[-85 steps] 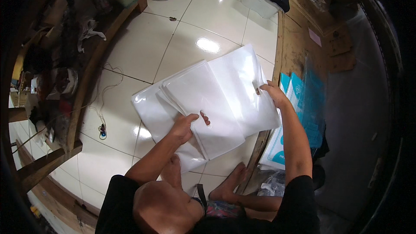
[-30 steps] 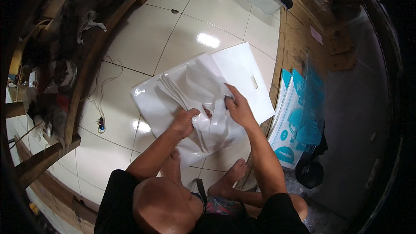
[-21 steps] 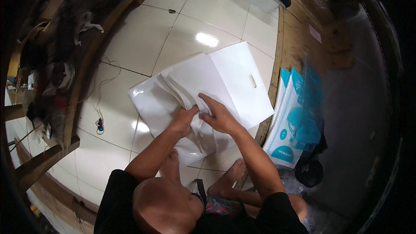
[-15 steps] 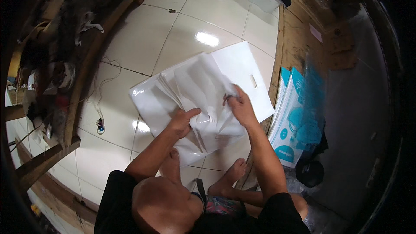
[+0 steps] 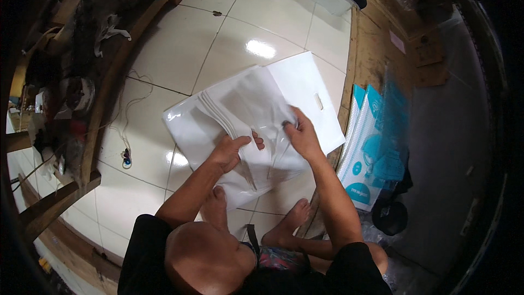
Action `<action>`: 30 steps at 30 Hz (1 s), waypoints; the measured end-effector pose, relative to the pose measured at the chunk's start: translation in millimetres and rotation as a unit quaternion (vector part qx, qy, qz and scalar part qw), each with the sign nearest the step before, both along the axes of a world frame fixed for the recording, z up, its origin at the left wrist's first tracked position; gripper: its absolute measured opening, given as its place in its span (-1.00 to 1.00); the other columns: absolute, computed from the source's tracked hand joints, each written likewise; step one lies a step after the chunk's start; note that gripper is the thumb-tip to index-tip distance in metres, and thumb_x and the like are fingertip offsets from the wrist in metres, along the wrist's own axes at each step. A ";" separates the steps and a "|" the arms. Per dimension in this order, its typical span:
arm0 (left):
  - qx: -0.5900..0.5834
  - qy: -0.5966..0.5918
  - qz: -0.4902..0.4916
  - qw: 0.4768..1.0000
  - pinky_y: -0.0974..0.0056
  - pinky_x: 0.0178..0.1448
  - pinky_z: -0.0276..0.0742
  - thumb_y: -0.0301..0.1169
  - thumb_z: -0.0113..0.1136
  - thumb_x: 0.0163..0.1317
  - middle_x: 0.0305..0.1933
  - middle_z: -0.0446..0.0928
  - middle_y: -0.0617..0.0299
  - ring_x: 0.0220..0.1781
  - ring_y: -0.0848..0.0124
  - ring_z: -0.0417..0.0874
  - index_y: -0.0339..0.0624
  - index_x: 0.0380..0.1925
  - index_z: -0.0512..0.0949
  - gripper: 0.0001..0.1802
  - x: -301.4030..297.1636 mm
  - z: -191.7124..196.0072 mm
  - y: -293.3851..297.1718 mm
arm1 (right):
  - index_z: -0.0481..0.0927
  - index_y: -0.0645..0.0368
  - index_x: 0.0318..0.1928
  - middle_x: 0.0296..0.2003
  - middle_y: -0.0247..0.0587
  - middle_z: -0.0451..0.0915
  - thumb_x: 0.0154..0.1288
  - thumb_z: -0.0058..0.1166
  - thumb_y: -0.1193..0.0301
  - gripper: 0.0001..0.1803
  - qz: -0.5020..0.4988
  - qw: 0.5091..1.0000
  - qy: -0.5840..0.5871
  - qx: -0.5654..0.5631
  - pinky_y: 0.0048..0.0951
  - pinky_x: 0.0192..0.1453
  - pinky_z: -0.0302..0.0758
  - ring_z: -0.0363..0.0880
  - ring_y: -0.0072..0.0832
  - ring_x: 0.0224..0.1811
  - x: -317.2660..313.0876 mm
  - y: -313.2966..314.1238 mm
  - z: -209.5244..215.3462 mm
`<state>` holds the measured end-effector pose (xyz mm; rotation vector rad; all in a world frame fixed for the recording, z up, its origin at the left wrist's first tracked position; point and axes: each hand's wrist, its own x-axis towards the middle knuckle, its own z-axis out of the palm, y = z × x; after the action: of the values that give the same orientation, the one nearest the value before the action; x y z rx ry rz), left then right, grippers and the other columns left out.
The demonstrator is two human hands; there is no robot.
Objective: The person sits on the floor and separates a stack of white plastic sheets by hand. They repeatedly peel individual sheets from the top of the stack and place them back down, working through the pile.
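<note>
White plastic bags (image 5: 191, 125) lie in a pile on the tiled floor in front of me. One bag on the right side (image 5: 297, 79) shows a cut-out handle slot. My left hand (image 5: 232, 150) is closed round a layered bunch of white plastic sheets (image 5: 218, 117), thumb on top and some fingertips showing past the bunch's right edge. To its right, my right hand (image 5: 299, 131) pinches the edge of a thin, partly see-through white sheet (image 5: 262, 95), which spreads between both hands. The fingers beneath the plastic are partly hidden.
Blue-and-white printed packages (image 5: 365, 147) lean at the right beside a wooden board (image 5: 371, 43). A wooden-framed shelf (image 5: 123, 60) with clutter runs along the left. Loose string (image 5: 126, 114) lies on the tiles. My bare feet (image 5: 289, 223) are close to the pile's near edge.
The thin sheet between my hands has shifted and lies smoother. My left fingertips now show past the bunch's edge. My right hand has barely moved.
</note>
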<state>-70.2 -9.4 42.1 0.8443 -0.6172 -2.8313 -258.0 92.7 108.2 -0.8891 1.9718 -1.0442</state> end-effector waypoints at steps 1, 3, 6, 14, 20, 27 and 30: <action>0.000 -0.011 0.005 1.000 0.11 0.14 0.58 -0.50 0.09 0.24 -0.02 0.51 -0.06 0.02 0.15 0.59 -0.47 0.05 0.37 -0.61 -0.2 -3.0 2.5 | 0.30 0.24 0.29 -0.05 -0.13 0.55 0.24 0.03 0.54 -0.43 -0.014 0.999 -0.035 0.012 -0.54 -0.08 0.46 0.50 -0.56 -0.22 -4.0 -1.0 5.3; -0.009 -0.030 0.024 0.999 0.14 0.13 0.58 -0.47 0.12 0.24 -0.01 0.51 -0.02 0.01 0.19 0.60 -0.46 0.05 0.38 -0.60 -4.6 -3.3 7.2 | 0.21 0.23 0.33 -0.04 -0.12 0.54 0.26 0.06 0.48 -0.37 0.012 0.998 -0.036 0.047 -0.51 -0.06 0.47 0.51 -0.55 -0.20 4.7 -4.4 10.8; -0.035 -0.059 0.059 0.996 0.19 0.08 0.58 -0.42 0.19 0.22 -0.02 0.52 0.03 -0.01 0.24 0.60 -0.43 0.03 0.43 -0.59 -15.1 6.6 13.9 | 0.08 0.21 0.39 -0.03 0.17 0.53 0.19 0.17 0.44 -0.20 0.150 0.982 0.111 0.036 -0.32 0.02 0.51 0.59 -0.17 -0.08 37.8 -9.9 8.0; 0.008 -0.075 0.063 0.995 0.14 0.14 0.55 -0.44 0.21 0.20 0.03 0.50 0.01 0.08 0.22 0.56 -0.42 0.10 0.38 -0.51 -3.0 2.6 11.4 | 0.10 0.18 0.39 0.02 0.08 0.52 0.19 0.10 0.53 -0.24 0.167 0.980 0.050 0.100 -0.36 -0.06 0.50 0.56 -0.32 -0.13 36.8 -8.9 -0.4; -0.014 -0.039 0.044 0.998 0.16 0.09 0.59 -0.48 0.18 0.20 -0.07 0.56 0.03 -0.05 0.20 0.63 -0.45 0.04 0.42 -0.58 -0.7 5.6 10.9 | 0.16 0.12 0.38 -0.04 -0.04 0.52 0.19 0.14 0.50 -0.26 -0.010 0.996 -0.087 -0.033 -0.41 0.01 0.50 0.53 -0.45 -0.10 4.3 -7.5 4.3; -0.085 -0.146 0.028 0.985 0.27 0.02 0.58 -0.50 0.13 0.18 -0.13 0.57 0.09 -0.09 0.28 0.62 -0.42 -0.07 0.50 -0.68 -13.3 3.8 12.4 | 0.14 0.12 0.39 0.10 0.20 0.43 0.17 0.21 0.47 -0.20 0.185 0.973 0.063 0.125 -0.37 0.01 0.51 0.54 -0.31 -0.05 40.0 -19.0 7.4; -0.051 -0.152 0.063 0.985 0.29 0.05 0.55 -0.48 0.15 0.18 -0.10 0.54 0.10 -0.04 0.30 0.60 -0.41 -0.04 0.47 -0.65 -16.4 16.9 11.2 | 0.15 0.10 0.39 0.09 0.17 0.46 0.19 0.19 0.47 -0.22 0.173 0.980 0.009 0.100 -0.35 0.01 0.49 0.54 -0.30 -0.09 35.5 -8.2 -5.4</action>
<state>-86.6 1.9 59.1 1.2615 -0.7102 -2.5534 -222.5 84.5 102.8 -1.0820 1.8144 -0.6295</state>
